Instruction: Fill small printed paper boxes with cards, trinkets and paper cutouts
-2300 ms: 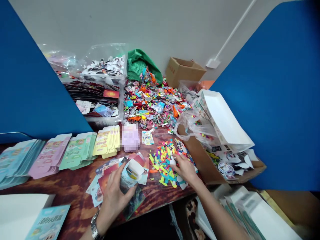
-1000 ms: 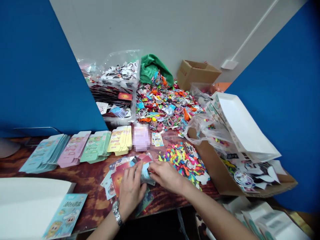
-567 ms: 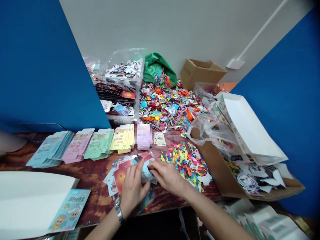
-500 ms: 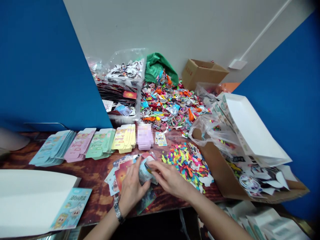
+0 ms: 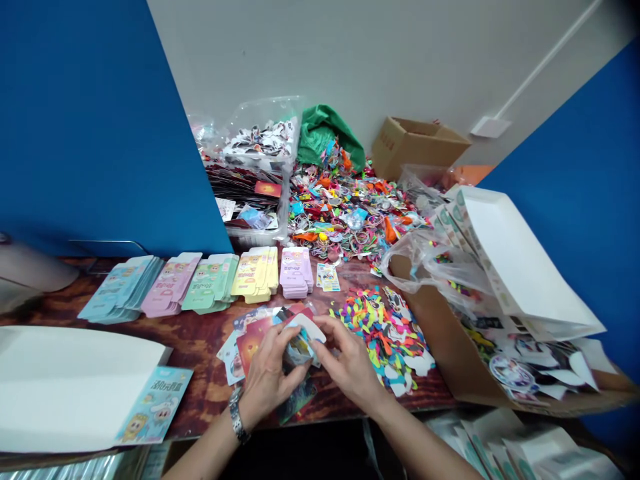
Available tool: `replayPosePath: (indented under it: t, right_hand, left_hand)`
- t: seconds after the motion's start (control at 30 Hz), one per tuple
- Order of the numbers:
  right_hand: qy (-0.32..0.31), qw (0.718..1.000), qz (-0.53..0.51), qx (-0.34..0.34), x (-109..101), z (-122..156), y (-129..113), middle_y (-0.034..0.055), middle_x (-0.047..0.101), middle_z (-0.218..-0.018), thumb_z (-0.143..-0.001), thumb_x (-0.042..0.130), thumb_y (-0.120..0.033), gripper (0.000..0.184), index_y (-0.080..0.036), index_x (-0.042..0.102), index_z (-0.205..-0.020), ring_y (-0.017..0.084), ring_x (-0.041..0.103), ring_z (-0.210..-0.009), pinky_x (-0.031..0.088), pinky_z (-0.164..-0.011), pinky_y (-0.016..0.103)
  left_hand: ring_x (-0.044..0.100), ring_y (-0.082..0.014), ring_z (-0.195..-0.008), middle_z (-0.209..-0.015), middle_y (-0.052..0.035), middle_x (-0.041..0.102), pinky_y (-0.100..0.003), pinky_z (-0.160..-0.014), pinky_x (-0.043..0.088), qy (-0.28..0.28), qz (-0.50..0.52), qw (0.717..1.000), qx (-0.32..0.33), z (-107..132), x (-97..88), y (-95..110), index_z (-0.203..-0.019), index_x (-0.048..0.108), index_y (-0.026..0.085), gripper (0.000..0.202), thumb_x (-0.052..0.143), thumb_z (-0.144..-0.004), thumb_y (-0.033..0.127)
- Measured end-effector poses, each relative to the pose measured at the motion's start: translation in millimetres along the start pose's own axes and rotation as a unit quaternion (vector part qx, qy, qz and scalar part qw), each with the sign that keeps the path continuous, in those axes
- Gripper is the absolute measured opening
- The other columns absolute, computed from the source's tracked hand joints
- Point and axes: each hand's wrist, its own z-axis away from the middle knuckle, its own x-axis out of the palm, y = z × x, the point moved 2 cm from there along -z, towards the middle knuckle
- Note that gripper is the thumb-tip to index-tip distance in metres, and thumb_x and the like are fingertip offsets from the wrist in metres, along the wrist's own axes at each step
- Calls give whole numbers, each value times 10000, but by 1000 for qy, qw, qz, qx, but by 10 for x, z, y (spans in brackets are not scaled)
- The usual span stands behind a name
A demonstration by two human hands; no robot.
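Both my hands meet over the front middle of the wooden table (image 5: 200, 347). My left hand (image 5: 267, 377), with a metal watch on the wrist, and my right hand (image 5: 350, 363) both grip a small light-blue paper box (image 5: 303, 340) with a white flap raised on top. Under my hands lies a loose spread of picture cards (image 5: 245, 340). Just right of my right hand is a heap of small bright balloons (image 5: 377, 323).
Fanned stacks of flat box blanks (image 5: 210, 283) in blue, pink, green, yellow and purple line the table's back. Behind them are clear tubs (image 5: 255, 173) and a large pile of coloured trinkets (image 5: 345, 213). An open cardboard box (image 5: 450, 347) stands right, a white tray (image 5: 65, 387) left.
My right hand left the balloon heap and joined my left hand on the small blue box. The box's white flap now stands raised. The view has shifted, so everything sits further right.
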Motion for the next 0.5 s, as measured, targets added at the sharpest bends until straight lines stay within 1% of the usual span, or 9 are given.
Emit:
replayPosePath:
  t: [0.1, 0.17, 0.23, 0.27, 0.33, 0.37, 0.43, 0.5]
  right_hand:
    - [-6, 1000, 7, 0, -32, 7, 1, 32, 667, -999, -908, 568, -197, 266, -229, 562, -1172, 156, 649, -828, 525, -713, 240]
    - [2, 999, 32, 3, -85, 21, 13, 14, 667, -902, -906, 585, -205, 244, -227, 576, -1149, 149, 645, -762, 521, -680, 233]
    - [31, 998, 60, -1, -143, 35, 10, 0, 657, -821, -907, 599, -213, 241, -225, 575, -1147, 145, 636, -704, 517, -652, 233]
    - [53, 996, 75, -15, -164, 38, -5, 2, 660, -820, -909, 601, -212, 232, -226, 577, -1139, 146, 637, -703, 518, -656, 238]
    - [93, 988, 104, -71, -171, 28, -62, 19, 677, -870, -917, 592, -195, 183, -227, 589, -1097, 154, 645, -745, 525, -699, 260]
    - [102, 982, 118, -109, -154, 15, -100, 26, 684, -888, -919, 585, -179, 163, -227, 597, -1074, 163, 647, -780, 528, -731, 276]
    - [86, 969, 146, -179, -92, -19, -171, 37, 700, -912, -916, 583, -161, 159, -226, 617, -1057, 198, 641, -889, 530, -813, 329]
    - [52, 960, 160, -224, -39, -48, -213, 57, 707, -987, -912, 582, -159, 219, -217, 616, -1121, 240, 605, -1034, 512, -900, 395]
  left_hand:
    - [515, -245, -1175, -1249, -118, 503, -401, -946, 480, -1, -15, 1000, 2, 19, -16, -18, -1345, 346, 245, 591, 617, -821, 204]
    - [522, -248, -1162, -1248, -123, 505, -399, -937, 485, 9, -28, 1000, -5, 18, -33, -23, -1363, 335, 238, 611, 619, -823, 210]
    - [536, -249, -1132, -1231, -126, 513, -400, -919, 493, 18, -44, 999, -17, 7, -46, -17, -1371, 336, 231, 612, 618, -828, 218]
    - [540, -250, -1120, -1221, -126, 518, -403, -914, 494, 19, -50, 998, -22, -1, -47, -8, -1372, 339, 230, 609, 618, -830, 223]
    - [540, -251, -1119, -1216, -122, 523, -412, -923, 491, 13, -51, 998, -22, -17, -33, 23, -1370, 343, 234, 602, 615, -833, 226]
    - [536, -251, -1129, -1223, -120, 522, -417, -934, 487, 8, -45, 999, -21, -23, -20, 41, -1368, 345, 237, 600, 612, -831, 221]
    - [525, -247, -1155, -1243, -118, 516, -417, -957, 478, 2, -25, 999, -21, -28, 5, 74, -1366, 339, 238, 601, 603, -827, 205]
    - [520, -238, -1168, -1256, -117, 510, -408, -971, 472, 6, -1, 1000, -27, -19, 18, 89, -1369, 325, 231, 611, 599, -825, 198]
